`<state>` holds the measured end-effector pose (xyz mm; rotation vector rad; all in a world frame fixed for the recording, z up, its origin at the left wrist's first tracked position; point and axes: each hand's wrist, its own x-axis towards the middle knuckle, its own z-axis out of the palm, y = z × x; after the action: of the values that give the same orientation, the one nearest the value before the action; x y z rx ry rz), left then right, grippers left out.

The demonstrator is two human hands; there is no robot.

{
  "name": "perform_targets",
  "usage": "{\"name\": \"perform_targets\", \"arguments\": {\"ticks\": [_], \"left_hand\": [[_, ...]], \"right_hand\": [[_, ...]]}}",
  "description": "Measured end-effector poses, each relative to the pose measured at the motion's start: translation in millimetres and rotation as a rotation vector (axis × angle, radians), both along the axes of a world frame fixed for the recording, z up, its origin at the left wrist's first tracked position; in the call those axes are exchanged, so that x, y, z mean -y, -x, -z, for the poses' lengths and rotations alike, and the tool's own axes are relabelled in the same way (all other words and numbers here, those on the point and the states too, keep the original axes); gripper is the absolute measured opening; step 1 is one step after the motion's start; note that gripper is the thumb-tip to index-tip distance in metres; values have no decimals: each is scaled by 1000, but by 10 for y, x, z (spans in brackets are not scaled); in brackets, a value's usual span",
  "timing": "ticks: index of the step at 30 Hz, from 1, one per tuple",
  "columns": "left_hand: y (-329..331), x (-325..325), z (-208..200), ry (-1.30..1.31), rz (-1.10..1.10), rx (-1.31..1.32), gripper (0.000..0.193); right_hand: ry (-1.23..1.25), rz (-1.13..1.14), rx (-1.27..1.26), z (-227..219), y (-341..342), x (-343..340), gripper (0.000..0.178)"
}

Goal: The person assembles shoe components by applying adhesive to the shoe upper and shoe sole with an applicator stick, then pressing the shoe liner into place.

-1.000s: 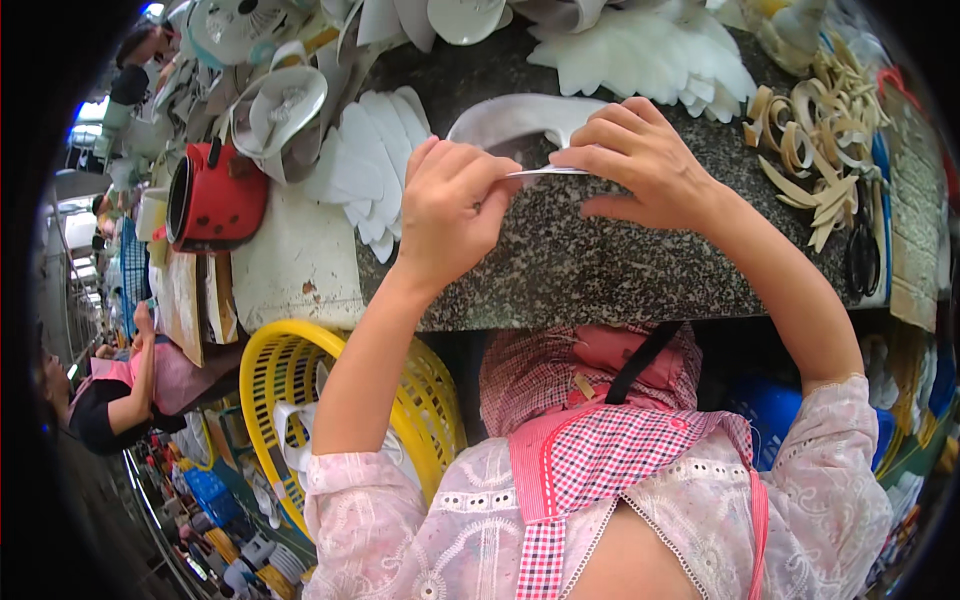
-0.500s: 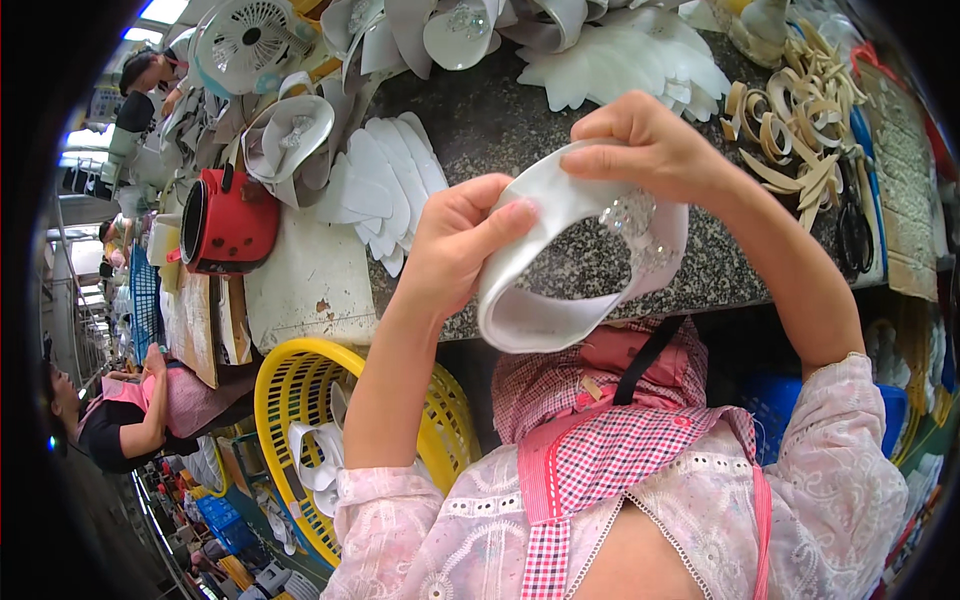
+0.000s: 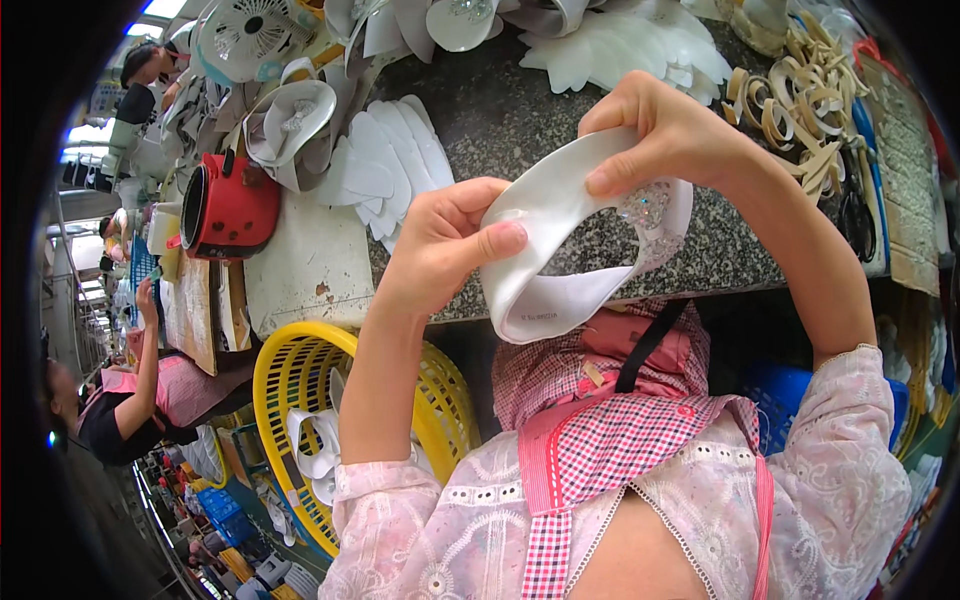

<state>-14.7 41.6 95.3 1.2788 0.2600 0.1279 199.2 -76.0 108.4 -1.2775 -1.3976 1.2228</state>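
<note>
Between my two hands is a white shoe upper, a curved loop [image 3: 545, 205] with clear rhinestones [image 3: 655, 212] on its right part. My left hand [image 3: 440, 245] pinches the loop's left edge, thumb on the outer face and fingers behind. The far right edge is gripped by my right hand [image 3: 665, 135], its thumb pressing on the face near the opening. The upper is held tilted in the air above the table's near edge, its pale inner lining showing at the bottom. Fingertips behind the material are hidden.
On the speckled table [image 3: 470, 110] lie white sole-shaped sheets [image 3: 385, 165] and several jewelled uppers [image 3: 300, 120]. A red pot [image 3: 245, 205] stands left; tan strips [image 3: 800, 100] and black scissors [image 3: 855, 210] lie right. Below left is a yellow basket [image 3: 265, 400]. A co-worker [image 3: 150, 405] is at far left.
My right thumb has moved down the upper's face toward the opening. The upper is turned slightly, showing more of its inner lining. At far left the co-worker's arm has risen.
</note>
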Motion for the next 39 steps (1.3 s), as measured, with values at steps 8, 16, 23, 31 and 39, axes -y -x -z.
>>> {"name": "perform_targets", "arguments": {"ticks": [8,16,23,31,39], "left_hand": [[-144,12,236,190,-17,46,30],[-30,2,124,166,-6,23,35],[56,-35,40,-338,101,-7,32],[148,-92,199,44,53,157,29],[117,-80,344,405,-152,489,29]], "right_hand": [[35,173,-32,187,48,-53,31],[-87,-75,314,-73,48,-179,34],[-277,-24,514,6,169,-97,35],[-237,7,461,89,110,-322,48],[-162,30,-366,573,-183,-259,92]]}}
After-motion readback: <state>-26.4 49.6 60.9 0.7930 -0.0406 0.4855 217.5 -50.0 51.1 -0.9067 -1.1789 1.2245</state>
